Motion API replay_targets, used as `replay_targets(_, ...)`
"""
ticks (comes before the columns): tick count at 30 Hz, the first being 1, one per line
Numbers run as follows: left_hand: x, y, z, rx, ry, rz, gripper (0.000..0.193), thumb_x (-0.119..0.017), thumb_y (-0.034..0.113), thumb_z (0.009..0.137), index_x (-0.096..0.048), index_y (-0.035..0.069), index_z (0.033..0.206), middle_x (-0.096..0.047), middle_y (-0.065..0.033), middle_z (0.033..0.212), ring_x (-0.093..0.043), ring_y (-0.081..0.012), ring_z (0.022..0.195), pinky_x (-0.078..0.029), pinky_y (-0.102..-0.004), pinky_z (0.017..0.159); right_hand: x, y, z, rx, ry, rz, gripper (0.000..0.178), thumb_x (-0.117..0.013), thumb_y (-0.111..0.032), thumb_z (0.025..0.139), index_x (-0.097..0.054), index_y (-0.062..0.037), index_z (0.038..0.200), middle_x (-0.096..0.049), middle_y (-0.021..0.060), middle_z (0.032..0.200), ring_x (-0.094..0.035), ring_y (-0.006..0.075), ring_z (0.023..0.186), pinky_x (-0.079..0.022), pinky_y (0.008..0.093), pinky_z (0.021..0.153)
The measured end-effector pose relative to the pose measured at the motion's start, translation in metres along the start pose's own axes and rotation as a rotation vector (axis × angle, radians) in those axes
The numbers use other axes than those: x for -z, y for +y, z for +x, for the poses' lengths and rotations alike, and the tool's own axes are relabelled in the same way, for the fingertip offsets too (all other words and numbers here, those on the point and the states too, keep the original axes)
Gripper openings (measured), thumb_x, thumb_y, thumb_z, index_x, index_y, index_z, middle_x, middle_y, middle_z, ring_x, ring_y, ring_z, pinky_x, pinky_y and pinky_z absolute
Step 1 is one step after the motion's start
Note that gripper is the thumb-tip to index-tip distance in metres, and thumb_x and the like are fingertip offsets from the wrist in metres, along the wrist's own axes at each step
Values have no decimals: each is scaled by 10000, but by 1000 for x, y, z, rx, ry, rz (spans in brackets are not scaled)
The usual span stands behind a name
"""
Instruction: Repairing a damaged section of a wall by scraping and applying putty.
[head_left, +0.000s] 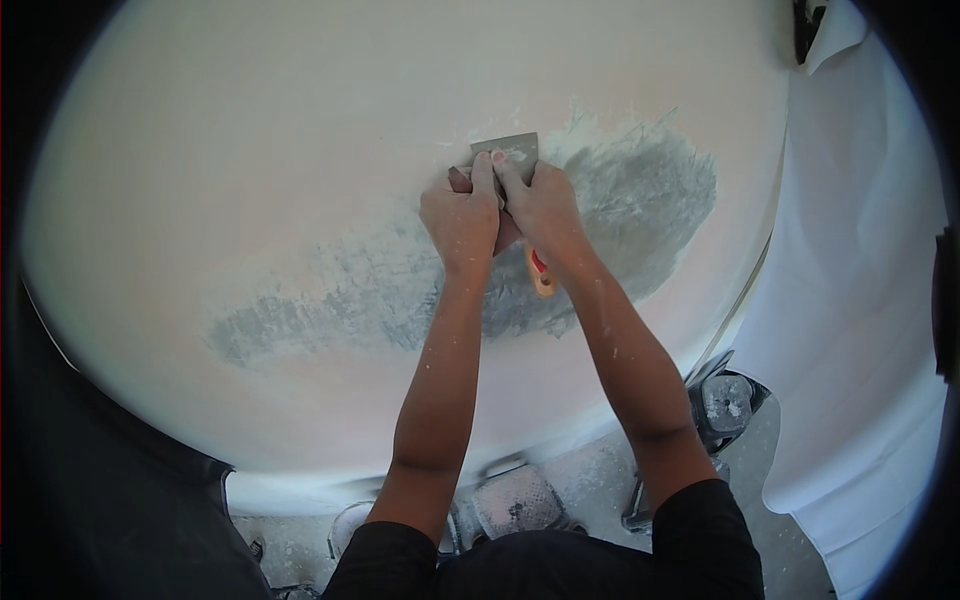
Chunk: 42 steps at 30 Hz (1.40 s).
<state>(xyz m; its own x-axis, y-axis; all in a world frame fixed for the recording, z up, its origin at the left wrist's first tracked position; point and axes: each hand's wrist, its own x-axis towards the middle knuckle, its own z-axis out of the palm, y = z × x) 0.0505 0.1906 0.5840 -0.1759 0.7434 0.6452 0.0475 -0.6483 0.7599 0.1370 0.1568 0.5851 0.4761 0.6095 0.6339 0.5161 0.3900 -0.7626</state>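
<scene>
In front of me is a large, smoothly curved pale panel (pixel 250 180) with a rough grey filler patch (pixel 650 200) spread across its middle. My right hand (pixel 545 205) is closed round a putty knife (pixel 520 147). The wide grey blade points away from me, and its wooden handle with a red mark emerges below the palm. My left hand (pixel 462 220) is closed on a reddish-brown flat piece (pixel 508 233), which looks like folded sandpaper. Both thumbs meet at the base of the blade. Pale dust coats my fingers.
White sheeting (pixel 850 270) hangs along the right side, and dark cloth (pixel 120 480) covers the lower left. Below the panel's near edge, dusty pedal-like or stool-like objects (pixel 520 500) stand on a speckled grey floor (pixel 600 465). A dusty black-framed object (pixel 728 400) sits at the right.
</scene>
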Motion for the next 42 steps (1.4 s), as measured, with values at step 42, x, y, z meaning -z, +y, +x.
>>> replay_targets(42,1,-23,-5,-24,-66,-199,354,-703,270,872,-692,-58,738,-646,-133,579,-607,-172,528,-465,-363,545,1,11,-8,-86,46,-30,558,-637,-439,920,-641,106,804,-632,138,633,-606,175,539,-492,341,485)
